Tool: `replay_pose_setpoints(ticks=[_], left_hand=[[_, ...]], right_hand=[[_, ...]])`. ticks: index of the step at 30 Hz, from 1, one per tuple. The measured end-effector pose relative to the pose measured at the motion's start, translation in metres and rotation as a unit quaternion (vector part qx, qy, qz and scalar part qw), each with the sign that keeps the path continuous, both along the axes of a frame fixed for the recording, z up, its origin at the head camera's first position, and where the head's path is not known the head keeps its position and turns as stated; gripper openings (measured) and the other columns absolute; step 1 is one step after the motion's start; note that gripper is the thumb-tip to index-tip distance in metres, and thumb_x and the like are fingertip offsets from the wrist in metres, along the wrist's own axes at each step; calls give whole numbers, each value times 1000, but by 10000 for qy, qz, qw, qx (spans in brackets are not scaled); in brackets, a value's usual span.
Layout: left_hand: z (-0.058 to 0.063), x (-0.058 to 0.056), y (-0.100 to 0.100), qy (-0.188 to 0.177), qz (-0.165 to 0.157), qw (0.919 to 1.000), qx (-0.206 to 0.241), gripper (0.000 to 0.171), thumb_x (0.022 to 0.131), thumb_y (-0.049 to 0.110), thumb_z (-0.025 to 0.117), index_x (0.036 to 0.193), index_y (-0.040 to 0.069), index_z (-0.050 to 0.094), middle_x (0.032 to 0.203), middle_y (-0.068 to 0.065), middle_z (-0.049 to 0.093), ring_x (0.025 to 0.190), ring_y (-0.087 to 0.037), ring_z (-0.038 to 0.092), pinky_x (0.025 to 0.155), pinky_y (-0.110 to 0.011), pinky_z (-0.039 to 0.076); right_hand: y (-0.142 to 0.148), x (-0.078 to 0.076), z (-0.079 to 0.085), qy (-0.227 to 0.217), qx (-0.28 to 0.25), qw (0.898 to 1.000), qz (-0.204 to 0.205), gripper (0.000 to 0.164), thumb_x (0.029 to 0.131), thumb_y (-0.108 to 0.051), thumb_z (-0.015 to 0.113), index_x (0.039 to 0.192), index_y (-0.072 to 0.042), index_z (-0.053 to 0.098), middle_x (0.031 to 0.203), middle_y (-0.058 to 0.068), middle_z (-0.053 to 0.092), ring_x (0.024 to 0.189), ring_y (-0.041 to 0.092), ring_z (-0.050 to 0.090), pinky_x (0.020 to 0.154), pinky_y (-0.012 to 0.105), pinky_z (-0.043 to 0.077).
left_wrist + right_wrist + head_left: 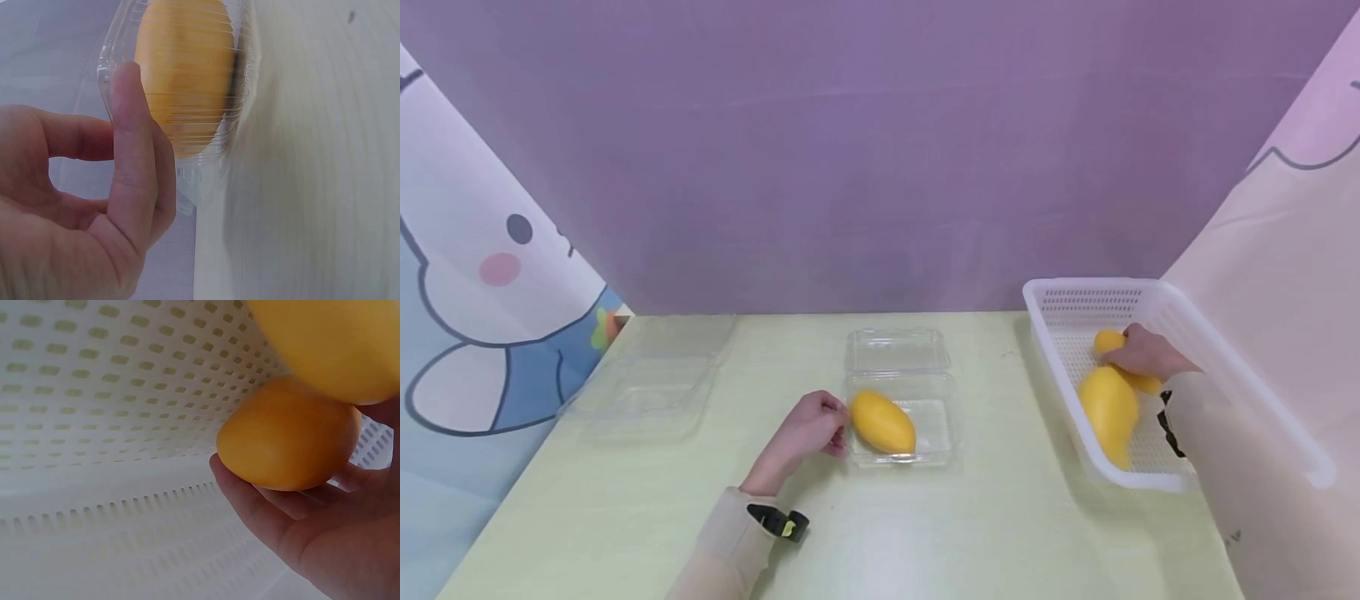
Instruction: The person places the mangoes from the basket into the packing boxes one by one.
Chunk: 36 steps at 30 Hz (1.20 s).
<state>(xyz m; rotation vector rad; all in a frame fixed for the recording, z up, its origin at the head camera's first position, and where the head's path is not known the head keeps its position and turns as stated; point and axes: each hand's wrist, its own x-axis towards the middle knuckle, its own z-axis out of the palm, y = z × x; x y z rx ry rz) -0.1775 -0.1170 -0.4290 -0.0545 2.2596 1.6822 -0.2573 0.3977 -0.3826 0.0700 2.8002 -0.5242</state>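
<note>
A clear plastic clamshell container stands with its lid folded back, and one yellow mango lies in it. At its left edge, my left hand pinches the rim between thumb and fingers. In the left wrist view the mango shows through the ribbed wall, just past the fingers. Inside the white basket, my right hand grips a mango, its fingers curled under and around it. Another mango lies in front of that hand and partly hides it in the right wrist view.
More clear plastic containers sit stacked at the left of the pale table. Behind the table hangs a purple cloth. Printed cloths flank both sides, and the basket's tall perforated walls surround the right hand.
</note>
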Motion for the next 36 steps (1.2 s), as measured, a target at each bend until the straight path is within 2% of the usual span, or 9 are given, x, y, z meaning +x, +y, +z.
replay_pose_setpoints(ticks=[7,12,16,19,24,28,36], left_hand=[[-1,0,0,9,-9,10000,28,12,98,3,55,106,-5,54,84,-20,60,64,-22,60,59,-34,61],[-1,-1,0,4,17,10000,0,11,98,3,55,106,-5,54,84,-20,61,63,-22,60,59,-34,61],[-1,-1,0,-9,20,10000,12,11,98,3,55,105,-5,54,83,-21,60,63,-22,60,59,-34,61],[-3,-2,0,-18,19,10000,30,11,98,3,55,106,-4,54,83,-20,60,63,-22,60,58,-33,60],[-3,-2,0,-9,6,10000,11,11,98,4,55,106,-4,54,83,-20,61,63,-22,60,58,-33,60],[-2,-1,1,1,3,10000,-17,11,98,4,55,106,-4,54,84,-20,60,63,-22,60,59,-33,60],[-1,-1,1,-1,2,10000,-33,11,98,3,55,106,-4,54,84,-21,61,63,-22,61,59,-33,61]], right_hand=[[1,3,2,169,12,9999,12,71,95,-36,61,124,23,33,110,39,51,88,44,55,69,45,52],[3,3,5,341,-85,9993,-88,73,95,-36,61,128,23,33,110,38,52,87,42,56,66,43,52],[3,2,9,324,-135,9993,-130,76,97,-38,57,132,24,30,116,40,49,94,46,54,74,50,51],[1,1,11,339,-199,9991,-174,73,97,-39,56,128,23,35,111,37,52,93,43,54,74,48,50],[-3,0,12,362,-314,9986,-237,57,96,-42,56,107,14,49,87,17,53,76,30,54,64,35,44],[-7,-1,15,265,-439,9983,-285,50,97,-43,53,96,7,49,79,11,51,70,25,54,60,34,44],[-15,0,23,159,-761,9966,-273,53,98,-43,48,106,9,45,86,14,51,74,26,54,65,33,45]])
